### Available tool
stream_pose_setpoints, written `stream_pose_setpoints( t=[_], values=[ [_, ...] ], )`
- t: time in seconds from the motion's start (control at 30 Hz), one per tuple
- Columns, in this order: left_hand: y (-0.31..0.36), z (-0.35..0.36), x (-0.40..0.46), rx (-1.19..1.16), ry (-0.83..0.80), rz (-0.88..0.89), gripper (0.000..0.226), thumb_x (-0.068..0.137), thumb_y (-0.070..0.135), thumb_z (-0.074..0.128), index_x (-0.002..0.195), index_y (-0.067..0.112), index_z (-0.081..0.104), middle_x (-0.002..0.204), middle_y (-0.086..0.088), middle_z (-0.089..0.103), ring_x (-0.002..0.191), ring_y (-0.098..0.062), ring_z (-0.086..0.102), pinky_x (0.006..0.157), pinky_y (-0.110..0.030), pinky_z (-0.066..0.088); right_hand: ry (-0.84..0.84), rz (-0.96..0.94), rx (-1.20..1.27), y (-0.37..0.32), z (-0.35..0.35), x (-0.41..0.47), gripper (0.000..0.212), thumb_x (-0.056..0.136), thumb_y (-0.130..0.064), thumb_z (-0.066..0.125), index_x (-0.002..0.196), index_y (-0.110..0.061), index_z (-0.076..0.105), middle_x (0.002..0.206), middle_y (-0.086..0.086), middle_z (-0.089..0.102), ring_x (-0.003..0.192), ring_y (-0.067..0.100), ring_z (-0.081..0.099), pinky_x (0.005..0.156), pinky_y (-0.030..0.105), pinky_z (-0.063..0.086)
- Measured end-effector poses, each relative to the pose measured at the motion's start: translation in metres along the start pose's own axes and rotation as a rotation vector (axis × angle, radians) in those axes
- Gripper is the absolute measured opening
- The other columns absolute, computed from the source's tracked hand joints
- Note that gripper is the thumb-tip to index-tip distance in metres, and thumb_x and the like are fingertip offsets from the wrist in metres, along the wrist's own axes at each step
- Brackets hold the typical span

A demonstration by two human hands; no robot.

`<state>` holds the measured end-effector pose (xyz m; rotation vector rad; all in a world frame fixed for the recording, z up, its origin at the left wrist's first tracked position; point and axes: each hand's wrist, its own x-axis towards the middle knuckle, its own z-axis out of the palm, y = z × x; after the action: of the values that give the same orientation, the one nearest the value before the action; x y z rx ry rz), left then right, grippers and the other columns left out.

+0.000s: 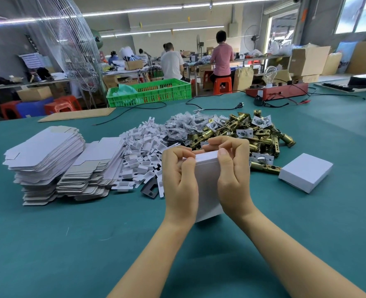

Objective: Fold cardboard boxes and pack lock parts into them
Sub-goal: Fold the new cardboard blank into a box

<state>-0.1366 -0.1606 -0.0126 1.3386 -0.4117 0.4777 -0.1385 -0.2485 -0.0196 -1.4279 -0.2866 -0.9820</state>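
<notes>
Two bare forearms are seen reaching up from the bottom edge over a green table (49,244). Between the hands a white box (207,186) is held upright, its lower edge at or near the tabletop. It is gripped from one side by the left hand (179,179), whose curled fingers are pressed on the box's top edge. It is gripped from the other side by the right hand (233,171), whose thumb is laid on the top corner while the fingers are curled over the far edge.

Just to the right of the right hand a closed white box (305,172) is laid flat on the table. Beyond the hands a heap of brass lock parts (263,134) is spread, with a pile of small clear bags (184,127) beside it. To the left of the left hand, and nearly touching it, a pile of white card inserts (143,153) is heaped. Further left, two stacks of flat box blanks (49,160) are set side by side.

Well beyond the hands a green crate (149,91), a red tester box (276,91) with black cables, and a sheet of brown cardboard (76,114) are placed on the table. Other people are seated at benches in the background.
</notes>
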Motion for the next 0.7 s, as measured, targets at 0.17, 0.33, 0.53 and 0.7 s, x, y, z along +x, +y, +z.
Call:
stream_pose_setpoints(
  t=[0.17, 0.33, 0.53, 0.7],
  values=[
    [-0.0012, 0.0000, -0.0009, 0.014, -0.037, 0.000, 0.002, 0.083, 0.014, 0.052, 0.082, 0.016, 0.051, 0.091, 0.001, 0.055, 0.083, 0.000, 0.052, 0.073, -0.011, 0.039, -0.006, -0.028, -0.011, 0.0001, -0.0001, 0.0003, 0.024, 0.087, 0.001, 0.035, 0.097, -0.020, 0.041, 0.103, 0.001, 0.057, 0.089, 0.012, 0.062, 0.082, 0.023, 0.047],
    [0.0002, -0.0037, 0.0004, -0.006, -0.042, -0.015, 0.012, 0.078, 0.008, 0.053, 0.087, 0.017, 0.052, 0.087, 0.011, 0.059, 0.081, -0.006, 0.057, 0.073, -0.017, 0.044, -0.025, 0.014, -0.049, 0.0012, 0.0011, -0.0030, 0.023, 0.086, -0.003, 0.038, 0.097, -0.022, 0.043, 0.105, 0.008, 0.055, 0.095, 0.021, 0.060, 0.084, 0.029, 0.047],
    [0.0034, -0.0049, 0.0001, 0.092, -0.149, 0.086, 0.014, 0.087, 0.010, 0.055, 0.090, 0.023, 0.058, 0.103, -0.007, 0.055, 0.092, -0.001, 0.055, 0.080, -0.012, 0.041, -0.036, 0.055, -0.048, -0.0009, -0.0030, 0.0031, 0.025, 0.081, -0.002, 0.039, 0.096, -0.020, 0.046, 0.100, 0.004, 0.058, 0.094, 0.020, 0.059, 0.083, 0.028, 0.047],
    [-0.0017, -0.0074, 0.0018, 0.175, -0.277, 0.034, 0.012, 0.090, 0.019, 0.051, 0.095, 0.017, 0.061, 0.099, -0.002, 0.062, 0.090, -0.004, 0.056, 0.079, -0.012, 0.040, -0.032, 0.064, -0.030, 0.0003, -0.0063, 0.0063, 0.030, 0.077, 0.002, 0.040, 0.096, -0.021, 0.044, 0.103, 0.008, 0.057, 0.098, 0.026, 0.059, 0.088, 0.039, 0.049]
  ],
)
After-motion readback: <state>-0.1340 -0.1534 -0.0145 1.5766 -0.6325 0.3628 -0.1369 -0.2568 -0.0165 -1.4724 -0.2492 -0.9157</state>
